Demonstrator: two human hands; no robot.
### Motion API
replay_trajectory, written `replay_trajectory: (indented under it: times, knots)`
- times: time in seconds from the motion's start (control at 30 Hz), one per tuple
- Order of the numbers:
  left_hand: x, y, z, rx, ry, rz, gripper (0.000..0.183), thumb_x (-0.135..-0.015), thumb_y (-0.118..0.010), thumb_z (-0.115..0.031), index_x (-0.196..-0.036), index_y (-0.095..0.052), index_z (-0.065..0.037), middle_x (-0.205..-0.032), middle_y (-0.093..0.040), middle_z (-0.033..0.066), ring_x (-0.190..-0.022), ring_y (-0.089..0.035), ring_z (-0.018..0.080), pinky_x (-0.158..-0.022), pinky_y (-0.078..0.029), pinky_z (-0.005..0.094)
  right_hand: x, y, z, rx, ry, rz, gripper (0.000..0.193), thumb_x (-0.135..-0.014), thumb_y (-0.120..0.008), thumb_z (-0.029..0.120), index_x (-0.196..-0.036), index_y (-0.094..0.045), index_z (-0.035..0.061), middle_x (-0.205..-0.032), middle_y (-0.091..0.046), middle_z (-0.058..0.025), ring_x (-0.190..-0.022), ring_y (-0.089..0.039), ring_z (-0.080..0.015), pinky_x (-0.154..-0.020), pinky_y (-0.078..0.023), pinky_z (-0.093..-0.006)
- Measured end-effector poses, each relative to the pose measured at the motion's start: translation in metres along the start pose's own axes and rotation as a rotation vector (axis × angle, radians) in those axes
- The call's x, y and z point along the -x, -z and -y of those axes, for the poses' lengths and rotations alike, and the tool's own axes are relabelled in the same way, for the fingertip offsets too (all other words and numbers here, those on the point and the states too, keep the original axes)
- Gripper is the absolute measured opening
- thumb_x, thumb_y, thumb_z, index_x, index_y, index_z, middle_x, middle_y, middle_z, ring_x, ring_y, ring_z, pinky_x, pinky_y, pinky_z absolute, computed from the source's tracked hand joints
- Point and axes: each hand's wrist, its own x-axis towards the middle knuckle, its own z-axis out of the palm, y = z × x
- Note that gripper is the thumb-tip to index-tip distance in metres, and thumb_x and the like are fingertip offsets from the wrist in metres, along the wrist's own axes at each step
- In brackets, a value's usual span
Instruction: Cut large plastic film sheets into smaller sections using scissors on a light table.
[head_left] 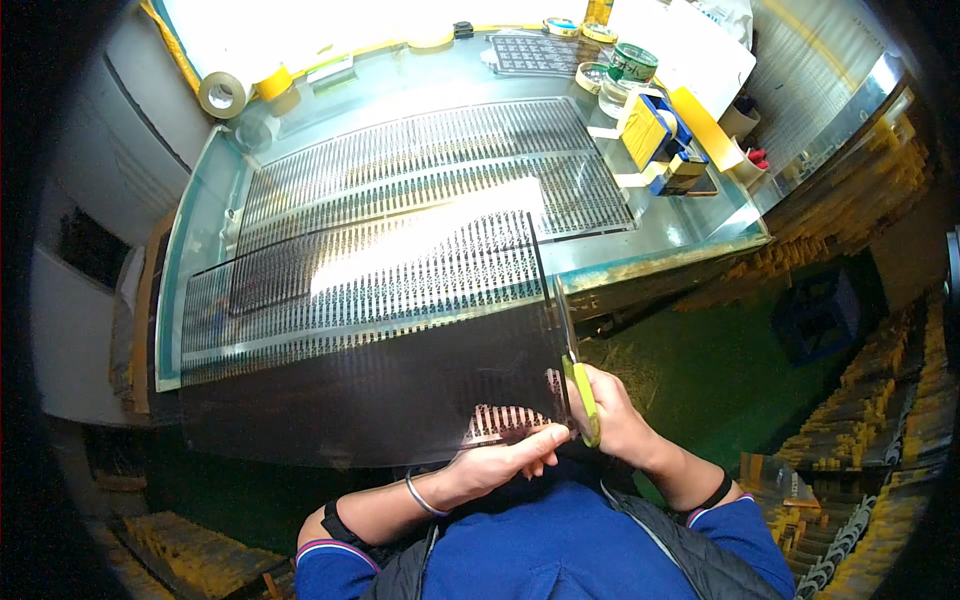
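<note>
My left hand (505, 462) pinches the near right corner of a large, see-through printed film sheet (360, 385), its thumb on top. Rows of small dark marks cover this sheet. Its far part overlaps the glass-topped light table (650, 258), while its near part hangs over the front edge. In my right hand (622, 415) is a pair of scissors (583, 400) with yellow-green handles. The blades point away from me along the sheet's right edge; whether they are parted cannot be made out. A second patterned film sheet (420, 140) lies flat on the glass, partly beneath the first.
On the table's right side stands a blue tape dispenser (648, 130). Behind it are a green tape roll (632, 63) and a smaller film (540, 55). A wide tape roll (222, 95) sits at the far left. A blue crate-like object (815, 312) is on the green floor.
</note>
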Motion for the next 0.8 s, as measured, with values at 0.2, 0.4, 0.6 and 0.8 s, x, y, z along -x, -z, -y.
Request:
replay_trajectory:
  times: [0.2,0.4,0.6,0.8]
  knots:
    - [0.001,-0.001,0.002,0.000,0.009,0.010,0.025,-0.084,-0.056,-0.031,-0.081,-0.060,-0.006,-0.065,-0.056,0.0007,-0.056,-0.051,0.0072,-0.048,-0.040,0.0194,0.000,0.000,-0.001,-0.122,-0.080,0.021,0.018,-0.090,-0.041,0.017,-0.083,-0.049,0.0027,-0.064,-0.047,0.0033,-0.055,-0.041,-0.0040,-0.046,-0.035,-0.0206]
    - [0.002,-0.004,0.007,-0.067,0.045,0.032,0.027,-0.084,-0.054,-0.032,-0.077,-0.060,-0.007,-0.064,-0.056,0.0001,-0.055,-0.051,0.0068,-0.048,-0.040,0.0198,-0.009,0.004,-0.002,-0.033,-0.012,-0.011,0.018,-0.090,-0.041,0.018,-0.089,-0.050,0.0020,-0.072,-0.051,0.0015,-0.064,-0.044,-0.0033,-0.052,-0.039,-0.0202]
    - [0.004,-0.007,0.004,-0.108,0.066,0.056,0.030,-0.085,-0.053,-0.035,-0.076,-0.059,-0.007,-0.063,-0.055,-0.0006,-0.054,-0.049,0.0062,-0.048,-0.040,0.0196,-0.010,0.000,-0.003,-0.121,0.016,-0.053,0.028,-0.089,-0.044,0.027,-0.076,-0.046,0.0030,-0.054,-0.045,0.0004,-0.045,-0.046,-0.0081,-0.041,-0.037,-0.0233]
    - [0.004,-0.011,0.006,-0.114,0.070,0.073,0.031,-0.085,-0.053,-0.036,-0.074,-0.059,-0.008,-0.062,-0.054,-0.0010,-0.054,-0.050,0.0063,-0.048,-0.041,0.0198,-0.015,0.009,-0.008,-0.066,0.020,-0.025,0.022,-0.091,-0.042,0.021,-0.092,-0.050,0.0000,-0.077,-0.051,0.0010,-0.069,-0.044,-0.0039,-0.058,-0.040,-0.0202]
